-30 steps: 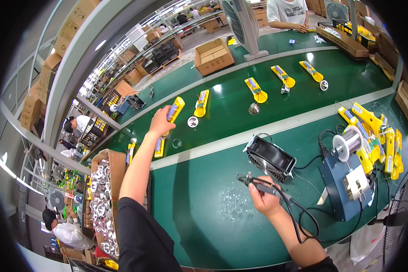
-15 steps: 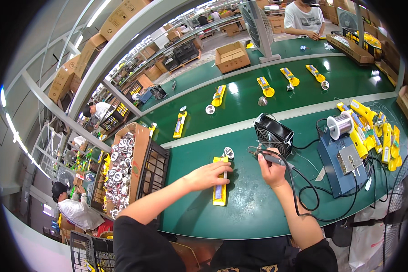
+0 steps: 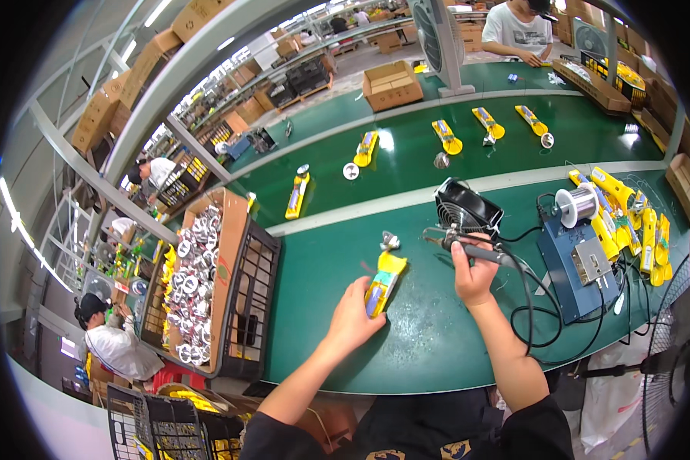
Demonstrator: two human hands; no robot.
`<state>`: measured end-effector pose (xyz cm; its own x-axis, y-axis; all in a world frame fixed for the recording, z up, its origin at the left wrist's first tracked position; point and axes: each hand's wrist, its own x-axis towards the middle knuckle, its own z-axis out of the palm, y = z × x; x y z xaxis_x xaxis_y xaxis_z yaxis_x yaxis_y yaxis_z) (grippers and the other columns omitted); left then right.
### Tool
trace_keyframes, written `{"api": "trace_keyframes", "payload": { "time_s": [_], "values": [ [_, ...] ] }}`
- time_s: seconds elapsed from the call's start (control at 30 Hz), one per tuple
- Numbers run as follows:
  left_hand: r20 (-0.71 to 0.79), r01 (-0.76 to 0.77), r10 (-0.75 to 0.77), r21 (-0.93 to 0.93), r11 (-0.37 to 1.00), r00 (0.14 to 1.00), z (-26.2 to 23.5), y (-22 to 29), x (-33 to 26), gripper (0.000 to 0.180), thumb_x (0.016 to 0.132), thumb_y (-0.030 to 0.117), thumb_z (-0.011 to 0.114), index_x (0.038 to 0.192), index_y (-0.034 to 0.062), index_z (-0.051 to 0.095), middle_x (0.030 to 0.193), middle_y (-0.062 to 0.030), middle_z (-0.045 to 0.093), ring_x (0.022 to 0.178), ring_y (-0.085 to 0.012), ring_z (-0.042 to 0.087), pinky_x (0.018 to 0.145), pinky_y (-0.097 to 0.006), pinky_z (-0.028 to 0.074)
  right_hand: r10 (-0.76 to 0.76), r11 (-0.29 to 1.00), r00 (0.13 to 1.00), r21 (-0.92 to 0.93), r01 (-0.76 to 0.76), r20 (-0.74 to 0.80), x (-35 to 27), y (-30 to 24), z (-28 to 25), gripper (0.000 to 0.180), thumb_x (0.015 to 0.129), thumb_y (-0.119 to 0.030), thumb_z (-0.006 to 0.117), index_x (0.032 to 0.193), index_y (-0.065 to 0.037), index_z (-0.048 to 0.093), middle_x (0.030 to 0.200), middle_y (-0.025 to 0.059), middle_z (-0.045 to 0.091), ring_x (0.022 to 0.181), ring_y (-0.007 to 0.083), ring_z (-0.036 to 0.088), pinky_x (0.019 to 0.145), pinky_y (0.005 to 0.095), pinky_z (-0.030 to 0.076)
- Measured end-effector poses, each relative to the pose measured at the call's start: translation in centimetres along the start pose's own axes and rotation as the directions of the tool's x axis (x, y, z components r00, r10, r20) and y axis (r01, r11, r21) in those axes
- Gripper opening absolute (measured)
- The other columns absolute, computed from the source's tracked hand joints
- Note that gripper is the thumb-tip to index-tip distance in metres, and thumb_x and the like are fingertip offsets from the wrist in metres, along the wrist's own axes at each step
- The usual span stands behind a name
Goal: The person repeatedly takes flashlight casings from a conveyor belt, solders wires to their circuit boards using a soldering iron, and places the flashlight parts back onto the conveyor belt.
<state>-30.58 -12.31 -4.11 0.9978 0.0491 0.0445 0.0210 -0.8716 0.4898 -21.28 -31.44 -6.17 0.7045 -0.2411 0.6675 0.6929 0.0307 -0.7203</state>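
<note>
My left hand (image 3: 353,318) is closed around the lower end of a yellow flashlight housing (image 3: 392,265), tilted on the green bench. Inside the housing lies a bluish-purple battery. A silver reflector cup (image 3: 389,241) sits just beyond the housing's wide end. In my right hand (image 3: 474,277) is a soldering iron (image 3: 489,254), its tip pointing left, above the bench and apart from the housing. The iron's black cord loops down on the right. Right behind the iron stands a small black fan (image 3: 469,208).
On the right, a blue soldering station (image 3: 566,270), solder spool (image 3: 576,205) and piled yellow housings (image 3: 648,238). Across the back, a green conveyor (image 3: 326,180) carries several housings with reflectors. At left, a carton of reflectors (image 3: 234,268) stands in a black crate. A co-worker (image 3: 518,34) sits far right.
My left hand has shifted from over the housing to its lower end, tilting the housing clockwise. My right hand with the soldering iron has moved slightly right. The view has shifted a little.
</note>
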Motion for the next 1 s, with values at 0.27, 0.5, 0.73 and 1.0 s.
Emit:
{"api": "trace_keyframes", "payload": {
  "time_s": [0.27, 0.5, 0.73, 1.0],
  "values": [
    [0.364, -0.371, 0.456, -0.280, 0.885, 0.812, -2.7, -2.0, 2.9, 0.051, 0.061, 0.006, 0.062, 0.110, 0.0059, 0.047, 0.104, -0.0125, 0.050, 0.095, -0.0275, 0.049, 0.084, -0.033, 0.039, -0.019, 0.997, 0.999, 0.075, 0.022, -0.041, 0.2, -0.4, -0.4, 0.016, 0.077, -0.007, 0.052, 0.089, 0.000, 0.044, 0.067, 0.0043, 0.048, 0.048, 0.0059, 0.044, 0.043, 0.0167, 0.033],
    [0.212, -0.425, 0.566, -0.470, 0.774, 0.796, -1.3, -2.4, 3.5, 0.011, 0.074, 0.011, 0.058, 0.083, 0.0064, 0.062, 0.081, -0.0026, 0.060, 0.084, -0.0194, 0.051, 0.077, -0.031, 0.040, 0.170, 0.976, 0.984, 0.146, -0.160, -0.061, 0.3, -1.3, 0.0, 0.015, 0.080, -0.011, 0.050, 0.089, -0.002, 0.043, 0.062, 0.0032, 0.046, 0.042, 0.0055, 0.040, 0.036, 0.0158, 0.029],
    [0.043, -0.586, 0.655, -0.406, 0.701, 0.754, 0.7, -3.2, 2.1, 0.008, 0.074, 0.014, 0.059, 0.081, 0.0117, 0.062, 0.081, 0.0021, 0.060, 0.086, -0.0178, 0.050, 0.078, -0.031, 0.039, 0.317, 0.916, 0.942, 0.293, -0.273, -0.114, 1.7, -1.4, -0.5, 0.011, 0.083, -0.012, 0.047, 0.083, -0.003, 0.039, 0.048, 0.0015, 0.039, 0.035, 0.0050, 0.032, 0.033, 0.0173, 0.026],
    [-0.160, -0.474, 0.456, -0.467, 0.746, 0.875, 2.0, -3.5, 1.4, 0.010, 0.066, 0.012, 0.066, 0.075, 0.0114, 0.063, 0.075, 0.0018, 0.058, 0.074, -0.0176, 0.053, 0.070, -0.030, 0.041, 0.315, 0.932, 0.948, 0.202, -0.300, -0.049, 1.7, -2.0, 0.1, 0.011, 0.084, -0.015, 0.040, 0.084, -0.004, 0.043, 0.046, -0.0014, 0.035, 0.035, 0.0040, 0.027, 0.034, 0.0173, 0.022]
  ]
}}
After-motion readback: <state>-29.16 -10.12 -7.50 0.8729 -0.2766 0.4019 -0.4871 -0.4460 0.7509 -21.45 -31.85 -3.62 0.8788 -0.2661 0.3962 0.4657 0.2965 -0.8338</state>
